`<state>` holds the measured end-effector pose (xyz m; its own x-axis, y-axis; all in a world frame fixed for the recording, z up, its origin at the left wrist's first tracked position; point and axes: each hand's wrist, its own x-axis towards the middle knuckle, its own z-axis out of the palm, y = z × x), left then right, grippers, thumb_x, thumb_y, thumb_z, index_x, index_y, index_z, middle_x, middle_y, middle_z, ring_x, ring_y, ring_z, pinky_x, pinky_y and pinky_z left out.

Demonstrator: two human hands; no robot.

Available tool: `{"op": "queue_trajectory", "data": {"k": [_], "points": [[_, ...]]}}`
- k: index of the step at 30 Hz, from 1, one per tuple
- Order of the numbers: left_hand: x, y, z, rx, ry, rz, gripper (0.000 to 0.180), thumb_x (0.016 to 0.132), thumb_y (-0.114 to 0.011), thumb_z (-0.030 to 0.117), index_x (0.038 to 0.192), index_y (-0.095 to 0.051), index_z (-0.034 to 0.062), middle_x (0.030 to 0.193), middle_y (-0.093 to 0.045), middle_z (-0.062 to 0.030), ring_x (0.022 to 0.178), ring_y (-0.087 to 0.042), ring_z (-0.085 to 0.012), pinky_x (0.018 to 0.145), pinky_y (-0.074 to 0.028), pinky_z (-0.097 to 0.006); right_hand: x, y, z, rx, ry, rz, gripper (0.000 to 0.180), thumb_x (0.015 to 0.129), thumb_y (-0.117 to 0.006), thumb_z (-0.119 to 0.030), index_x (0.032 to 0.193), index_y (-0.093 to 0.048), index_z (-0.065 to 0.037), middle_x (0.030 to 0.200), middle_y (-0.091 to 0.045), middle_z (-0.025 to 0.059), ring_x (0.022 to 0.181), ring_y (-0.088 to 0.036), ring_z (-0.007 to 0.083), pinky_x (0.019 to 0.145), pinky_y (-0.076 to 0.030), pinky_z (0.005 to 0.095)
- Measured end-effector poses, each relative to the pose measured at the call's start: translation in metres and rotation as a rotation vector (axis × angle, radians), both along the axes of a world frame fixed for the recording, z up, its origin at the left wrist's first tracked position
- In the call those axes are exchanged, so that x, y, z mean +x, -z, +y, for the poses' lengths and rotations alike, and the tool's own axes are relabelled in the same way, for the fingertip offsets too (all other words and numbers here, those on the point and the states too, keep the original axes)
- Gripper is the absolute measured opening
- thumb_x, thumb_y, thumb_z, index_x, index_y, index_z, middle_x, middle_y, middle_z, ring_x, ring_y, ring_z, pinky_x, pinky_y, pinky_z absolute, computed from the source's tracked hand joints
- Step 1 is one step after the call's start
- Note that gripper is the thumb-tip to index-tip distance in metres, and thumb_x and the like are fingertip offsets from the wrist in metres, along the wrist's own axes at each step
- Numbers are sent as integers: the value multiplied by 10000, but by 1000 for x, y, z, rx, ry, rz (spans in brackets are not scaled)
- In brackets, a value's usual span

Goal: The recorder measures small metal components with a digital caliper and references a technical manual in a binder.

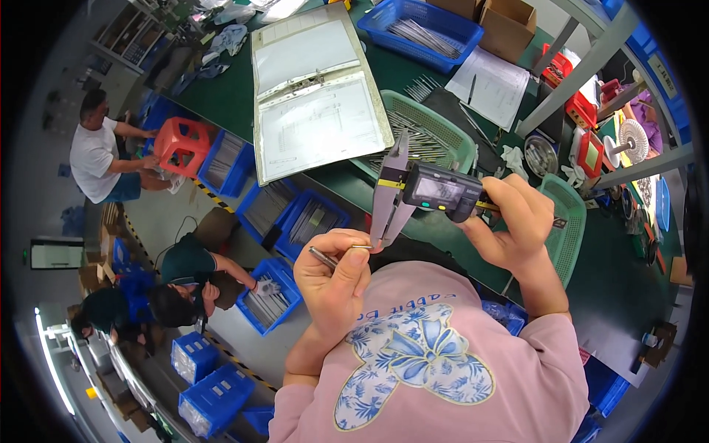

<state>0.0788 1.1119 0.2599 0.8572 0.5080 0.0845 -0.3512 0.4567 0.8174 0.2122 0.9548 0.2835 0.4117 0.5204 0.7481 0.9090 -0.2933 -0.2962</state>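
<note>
Fingers [353,255] of the left hand [334,280] pinch a thin metal rod [334,256] at mid-frame, its tip raised to the jaws of a digital caliper [425,192], so the rod can be gauged. The right hand [517,225], right of centre, is curled shut around the caliper's body, keeping its display facing up. Behind them, a green desk [628,288] carries an open binder [317,96], green baskets [436,133] and a blue crate [421,26] of rods; people sit among blue bins [218,399] at the left.

Pink short-sleeved shirt [443,354], big blue and white flowery bow picture on front, blue letters above, bare arms
</note>
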Motion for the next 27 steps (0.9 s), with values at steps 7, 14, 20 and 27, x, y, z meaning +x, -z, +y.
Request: {"op": "queue_trajectory", "data": {"k": [7, 14, 20, 27], "points": [[0, 0, 0, 74, 18, 3, 74, 776, -487, 23, 838, -457, -2, 814, -512, -121, 392, -311, -15, 343, -259, -146, 0, 0, 0, 4, -3, 0, 297, 559, -695, -202, 722, -538, -9, 503, -461, 41, 394, -446, 151, 353, -330, 230], [0, 0, 0, 86, 14, 0, 85, 773, -497, 25, 839, -456, -7, 823, -514, -129, 402, -316, -18, 346, -263, -143, 0, 1, 0, 15, -2, 0, 293, 549, -701, -199, 710, -538, -16, 494, -452, 35, 391, -441, 148, 351, -322, 229], [1, 1, 0, 84, 1, -3, 94, 768, -506, 20, 846, -459, -5, 831, -516, -128, 412, -326, -19, 348, -269, -144, 0, 1, 0, 14, 5, 7, 295, 544, -703, -203, 702, -535, -19, 492, -444, 34, 389, -437, 150, 353, -321, 233], [3, 2, 0, 89, -12, -8, 90, 770, -501, 17, 849, -461, -3, 846, -515, -125, 423, -334, -16, 351, -272, -141, 0, 4, 0, 13, 20, 30, 295, 540, -703, -211, 680, -522, -25, 489, -436, 34, 385, -431, 153, 349, -318, 235]]}}
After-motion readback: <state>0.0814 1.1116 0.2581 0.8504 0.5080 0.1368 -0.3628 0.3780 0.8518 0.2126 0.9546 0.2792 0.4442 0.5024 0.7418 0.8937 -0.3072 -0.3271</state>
